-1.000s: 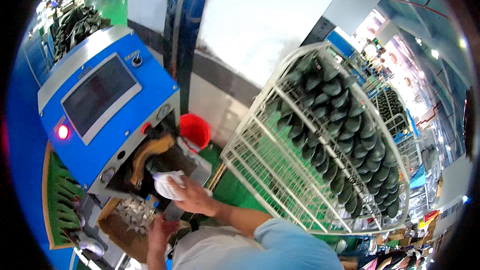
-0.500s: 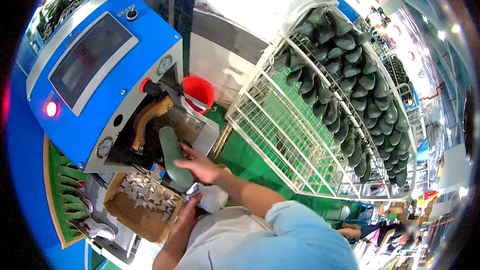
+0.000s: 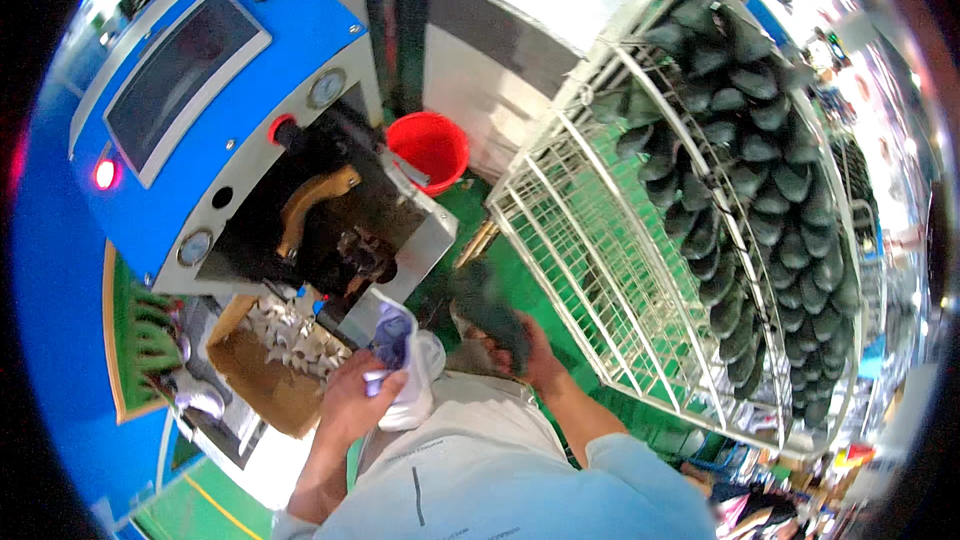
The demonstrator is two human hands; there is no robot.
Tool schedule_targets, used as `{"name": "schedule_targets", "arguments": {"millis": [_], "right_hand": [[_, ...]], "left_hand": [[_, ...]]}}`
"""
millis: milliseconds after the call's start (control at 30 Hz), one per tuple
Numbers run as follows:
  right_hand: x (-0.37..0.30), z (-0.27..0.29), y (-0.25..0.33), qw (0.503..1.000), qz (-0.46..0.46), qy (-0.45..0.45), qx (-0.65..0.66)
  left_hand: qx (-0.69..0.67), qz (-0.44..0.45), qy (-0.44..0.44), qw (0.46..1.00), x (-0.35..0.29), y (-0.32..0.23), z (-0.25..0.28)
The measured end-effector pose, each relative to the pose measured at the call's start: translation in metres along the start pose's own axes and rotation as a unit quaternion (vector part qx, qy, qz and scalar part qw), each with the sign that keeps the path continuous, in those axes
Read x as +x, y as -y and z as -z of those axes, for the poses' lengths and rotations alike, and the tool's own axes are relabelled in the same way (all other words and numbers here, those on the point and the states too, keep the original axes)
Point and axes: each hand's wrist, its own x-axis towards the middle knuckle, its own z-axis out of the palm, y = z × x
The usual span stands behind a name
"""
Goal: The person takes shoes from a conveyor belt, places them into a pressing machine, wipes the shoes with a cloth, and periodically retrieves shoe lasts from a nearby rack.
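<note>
My left hand (image 3: 355,395) grips a white shoe upper (image 3: 425,370) with a purple lining, held in front of my waist. Its fingers curl over the upper's edge, thumb on the purple part. To the right, my right hand (image 3: 540,360) is wrapped round a dark green shoe last (image 3: 495,315), which is smeared by motion. The last is apart from the machine and over the green floor. Ahead on the left stands a blue machine (image 3: 330,15) with a screen, two gauges and a curved brown part (image 3: 310,200) in its dark opening.
An open cardboard box (image 3: 260,380) of small pale pieces sits below the machine. Beyond the machine is a red bucket (image 3: 430,145). A white wire rack (image 3: 580,240) on the right carries many dark lasts (image 3: 760,200). A green board (image 3: 140,340) with shapes stands far left.
My right hand has taken the green last from the machine's opening and moved it right, toward the rack. The white upper in my left hand has turned, showing its purple lining. The view has shifted.
</note>
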Motion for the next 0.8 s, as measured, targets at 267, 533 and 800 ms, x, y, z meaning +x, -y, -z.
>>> {"name": "schedule_targets", "arguments": {"millis": [267, 533, 800], "right_hand": [[-0.033, 0.061, 0.028, 0.986, -0.029, 0.134, 0.099], [-0.048, 0.044, 0.069, 0.997, 0.067, -0.032, -0.012], [0.015, 0.147, 0.09, 0.903, -0.081, -0.302, -0.295]], "left_hand": [[0.101, -0.027, 0.162, 0.981, 0.044, -0.104, -0.005], [0.117, -0.012, 0.196, 0.973, 0.078, -0.14, -0.034], [0.002, 0.203, 0.188, 0.961, 0.079, -0.121, -0.065]]}}
